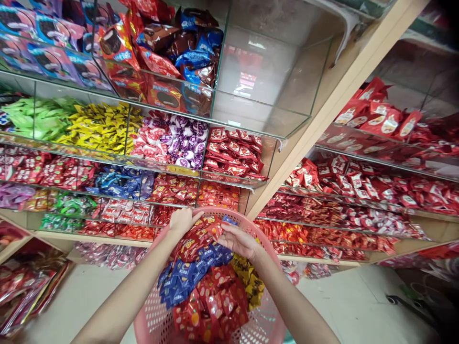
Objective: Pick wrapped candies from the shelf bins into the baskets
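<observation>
Bare forearms [132,291] rise from the bottom edge over a pink basket [154,317], lower centre, heaped with blue packets [190,272] and red packets [195,239]. Left hand [181,220] meets the far rim, its grip hidden; right hand [238,239] touches red packets, whether pinching I cannot tell. Light fingers and a steadied rim should suit the loose heap.
</observation>
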`<state>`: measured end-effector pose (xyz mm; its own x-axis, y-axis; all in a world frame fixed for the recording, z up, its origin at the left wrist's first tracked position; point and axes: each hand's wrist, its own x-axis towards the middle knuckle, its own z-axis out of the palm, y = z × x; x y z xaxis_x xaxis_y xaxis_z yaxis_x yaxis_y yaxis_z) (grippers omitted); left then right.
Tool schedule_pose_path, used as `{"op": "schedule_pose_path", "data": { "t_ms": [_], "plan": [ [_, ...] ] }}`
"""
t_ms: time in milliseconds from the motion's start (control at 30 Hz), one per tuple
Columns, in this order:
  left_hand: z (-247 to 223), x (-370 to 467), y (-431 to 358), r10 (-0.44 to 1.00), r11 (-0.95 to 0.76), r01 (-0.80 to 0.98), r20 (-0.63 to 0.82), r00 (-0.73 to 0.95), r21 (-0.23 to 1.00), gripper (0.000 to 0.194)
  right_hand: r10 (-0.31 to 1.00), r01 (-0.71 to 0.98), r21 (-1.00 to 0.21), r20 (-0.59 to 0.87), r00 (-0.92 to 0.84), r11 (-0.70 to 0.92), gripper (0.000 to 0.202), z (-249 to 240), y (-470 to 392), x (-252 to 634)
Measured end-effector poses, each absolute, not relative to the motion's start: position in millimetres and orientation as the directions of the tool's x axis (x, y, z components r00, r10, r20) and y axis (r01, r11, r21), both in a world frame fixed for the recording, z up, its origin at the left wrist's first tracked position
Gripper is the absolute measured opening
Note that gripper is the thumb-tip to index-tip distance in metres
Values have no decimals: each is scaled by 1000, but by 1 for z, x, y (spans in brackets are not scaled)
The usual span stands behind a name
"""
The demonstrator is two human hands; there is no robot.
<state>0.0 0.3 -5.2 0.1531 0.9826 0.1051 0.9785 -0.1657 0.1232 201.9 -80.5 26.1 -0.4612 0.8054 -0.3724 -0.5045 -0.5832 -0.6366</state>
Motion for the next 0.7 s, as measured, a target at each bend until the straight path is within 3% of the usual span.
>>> {"op": "schedule_pose_path", "data": {
  "t_ms": [167,300,533,700],
  "plan": [
    [-4,1,0,985,-156,981,97,145,117,79,802,-542,-595,-372,-468,-593,29,29,-82,200],
    [-3,2,-1,986,-153,981,81,144,118,78,725,-498,-533,-423,-543,-684,36,31,-84,199],
    [-1,2,-1,988,-149,981,58,143,122,77,715,-428,-625,-323,-619,-653,41,35,-88,196],
    [0,2,-1,989,-145,982,54,139,119,76,670,-365,-655,-298,-680,-662,33,40,-93,196]
  ]
}}
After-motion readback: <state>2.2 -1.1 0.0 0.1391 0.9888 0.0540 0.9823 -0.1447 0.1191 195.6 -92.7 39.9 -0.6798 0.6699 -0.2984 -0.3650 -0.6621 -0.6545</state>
